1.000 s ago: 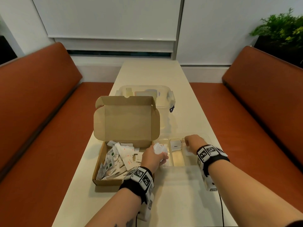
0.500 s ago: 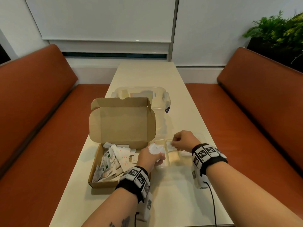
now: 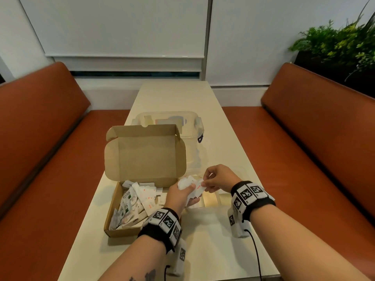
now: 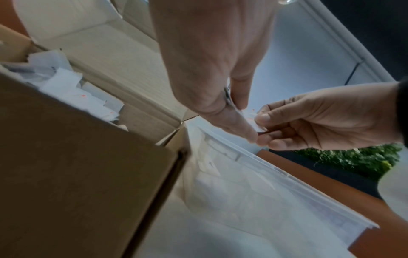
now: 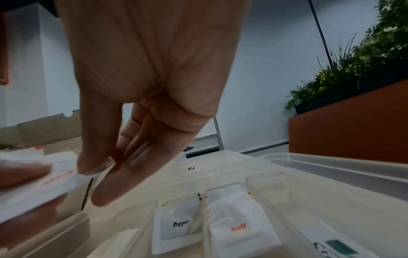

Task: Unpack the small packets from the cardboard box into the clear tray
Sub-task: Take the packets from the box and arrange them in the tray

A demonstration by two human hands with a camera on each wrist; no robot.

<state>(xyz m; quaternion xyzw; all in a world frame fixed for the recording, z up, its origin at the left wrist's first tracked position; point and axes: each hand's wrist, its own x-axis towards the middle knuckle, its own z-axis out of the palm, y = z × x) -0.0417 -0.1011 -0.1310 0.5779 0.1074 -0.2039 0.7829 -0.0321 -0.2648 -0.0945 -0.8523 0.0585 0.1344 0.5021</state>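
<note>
Right hand has reached over, pinching a red-lettered white packet from left hand's clutched bunch.

Table, benches, plant

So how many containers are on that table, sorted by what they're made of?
Cardboard: 1, the cardboard box
Clear plastic: 2, the tray and the tub behind the box
Total: 3
</note>
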